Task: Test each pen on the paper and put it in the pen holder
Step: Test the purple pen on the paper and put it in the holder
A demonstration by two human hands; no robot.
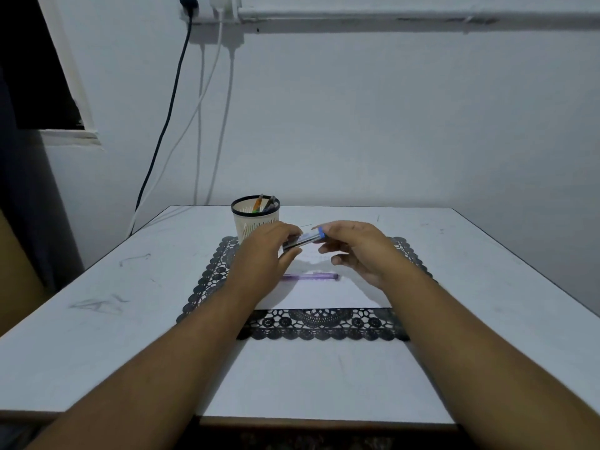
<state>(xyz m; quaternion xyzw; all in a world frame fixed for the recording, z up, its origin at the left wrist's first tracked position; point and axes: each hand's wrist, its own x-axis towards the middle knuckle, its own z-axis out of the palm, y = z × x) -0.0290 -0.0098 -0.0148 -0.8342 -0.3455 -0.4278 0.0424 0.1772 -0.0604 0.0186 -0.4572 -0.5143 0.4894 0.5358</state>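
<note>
Hands meet above the middle of the sheet in the head view, and both are clamped on one pen [304, 239]: the left hand [264, 246] curls its fingers and thumb round the dark end, while the right hand [352, 245] pinches the end with the blue band between thumb and forefinger. Holding it level by both ends, just over the paper [324, 292], looks like the way one pulls a cap off or pushes it back on, though whether the cap is coming or going I cannot tell, and the seam between cap and barrel is too blurred to read. Below the grip and nearer the person, a purple pen [310, 277] lies flat on the sheet, parallel to the held one and well clear of both hands; it seems parked there within easy reach, waiting its turn to be tried. Beyond the left hand's knuckles, just behind them and partly hidden by them, stands the pen holder [255, 219], a pale slotted cup with a dark rim, upright at the far edge of the black lace mat [324, 324]. Two or three pens already lean inside it, an orange-and-green pen [258, 203] among them, so part of the job appears done. The mat lies under the paper, probably to keep it from sliding on the white table [97, 303] while a line is drawn. Faint marks show on the sheet under the grip, too dim to make out.
</note>
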